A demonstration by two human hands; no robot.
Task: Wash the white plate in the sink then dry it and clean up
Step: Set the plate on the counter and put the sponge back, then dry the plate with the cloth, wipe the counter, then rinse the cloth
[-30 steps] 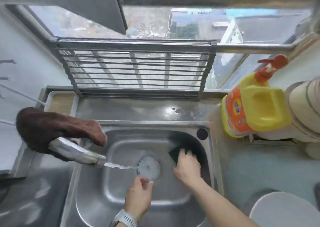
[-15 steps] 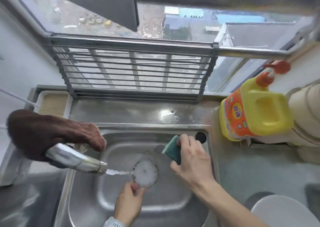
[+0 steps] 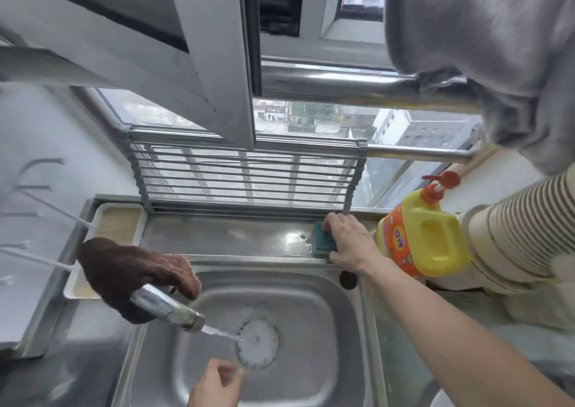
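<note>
Two hands seen: right hand right of centre, fingers curled on green sponge, pressed onto ledge behind sink. Left hand bottom centre, fingers loosely bent under tap water. White plate rim possibly at bottom right.

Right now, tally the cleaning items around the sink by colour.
Green: 1, sponge, under right hand
Brown: 1, cloth on tap
Yellow: 1, detergent jug
Grey: 1, towel on rail
Total: 4
</note>
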